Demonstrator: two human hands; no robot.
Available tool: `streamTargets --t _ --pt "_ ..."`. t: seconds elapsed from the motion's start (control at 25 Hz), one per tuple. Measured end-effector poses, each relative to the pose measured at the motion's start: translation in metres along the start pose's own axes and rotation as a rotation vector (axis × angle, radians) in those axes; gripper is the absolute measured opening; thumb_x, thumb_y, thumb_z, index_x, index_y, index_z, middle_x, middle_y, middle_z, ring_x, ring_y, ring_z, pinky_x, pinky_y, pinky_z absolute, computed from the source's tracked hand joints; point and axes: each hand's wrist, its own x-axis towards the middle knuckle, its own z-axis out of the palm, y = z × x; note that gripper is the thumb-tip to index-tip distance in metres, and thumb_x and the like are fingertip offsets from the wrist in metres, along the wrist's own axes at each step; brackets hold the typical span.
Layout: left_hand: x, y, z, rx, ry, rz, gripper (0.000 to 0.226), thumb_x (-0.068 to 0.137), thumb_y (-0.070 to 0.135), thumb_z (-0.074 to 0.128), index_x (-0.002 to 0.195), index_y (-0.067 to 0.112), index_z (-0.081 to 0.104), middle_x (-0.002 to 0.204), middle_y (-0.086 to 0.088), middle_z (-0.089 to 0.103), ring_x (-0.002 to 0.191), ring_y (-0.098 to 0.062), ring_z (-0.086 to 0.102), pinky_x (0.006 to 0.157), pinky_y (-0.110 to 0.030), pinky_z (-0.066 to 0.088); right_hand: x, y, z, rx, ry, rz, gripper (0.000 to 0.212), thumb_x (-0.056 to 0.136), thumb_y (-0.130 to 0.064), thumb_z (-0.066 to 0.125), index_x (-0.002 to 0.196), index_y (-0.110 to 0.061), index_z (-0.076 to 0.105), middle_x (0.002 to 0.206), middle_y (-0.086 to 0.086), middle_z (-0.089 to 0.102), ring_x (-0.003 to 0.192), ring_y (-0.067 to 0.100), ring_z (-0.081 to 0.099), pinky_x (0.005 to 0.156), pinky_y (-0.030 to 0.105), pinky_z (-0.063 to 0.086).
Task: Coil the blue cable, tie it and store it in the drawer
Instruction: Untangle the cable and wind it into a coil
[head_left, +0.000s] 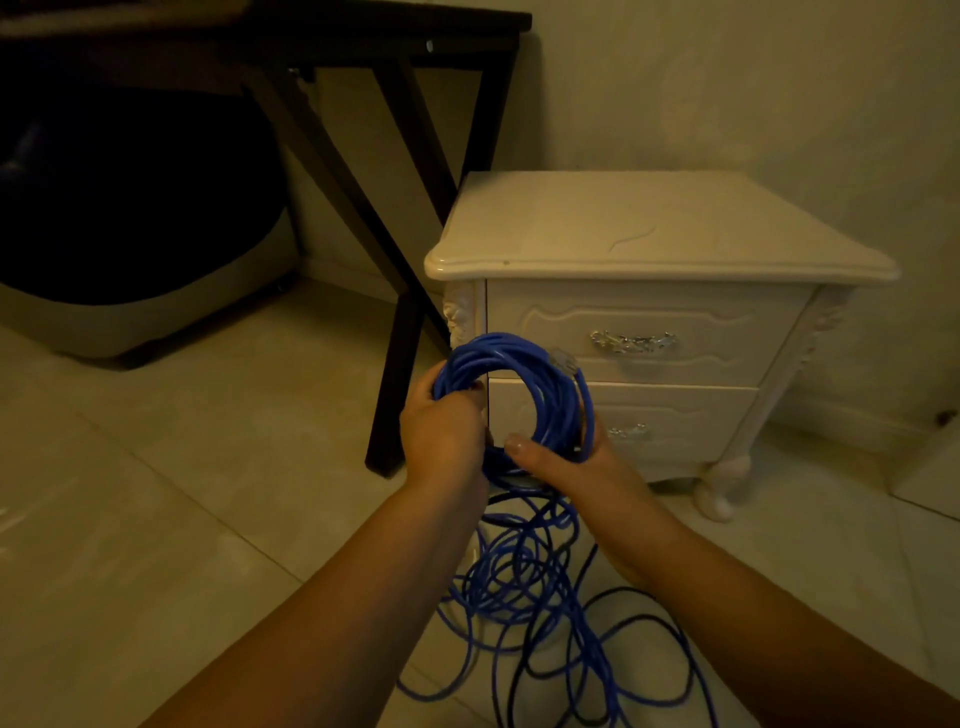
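Both hands (441, 436) grip the blue cable (519, 364) coil (drawers (639, 338) closed).

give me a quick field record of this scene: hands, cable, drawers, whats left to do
left hand: gripping the left side of the coil
right hand: holding the coil's lower right, thumb on top
blue cable: partly coiled into a ring held in front of the nightstand; much still loose on the floor
cable plug: clear connector at the coil's upper right
nightstand: white, two drawers, both shut
black cable: tangled with the loose blue loops
remaining: finish coiling, tie, open a drawer, store
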Motion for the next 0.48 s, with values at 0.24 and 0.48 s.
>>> streamTargets --t 0.24,0.48 --pt "-0.019 -0.014 0.0 -0.115 -0.147 -0.139 0.027 0.094 0.004 0.055 0.112 0.024 0.061 0.063 -0.004 0.057 0.054 -0.017 0.058 0.065 -0.039 0.052 0.012 0.01 0.0 0.214 0.201 0.096 0.022 0.083 -0.016 0.068 0.096 0.0 0.061 0.074 0.008 0.065 0.076 0.024 0.066 0.075 0.037 0.054" --pt "-0.011 -0.006 -0.011 0.337 -0.431 -0.026 0.036 0.086 0.01 0.069 0.118 0.02 0.057 0.103 -0.006 0.066 0.089 -0.016 0.066 0.075 -0.032 0.054 0.016 -0.004 -0.019 -0.127 0.281 0.025 0.017 0.086 -0.002 0.056 0.087 -0.018 0.059 0.057 0.003 0.062 0.06 0.018 0.066 0.059 0.03 0.05"
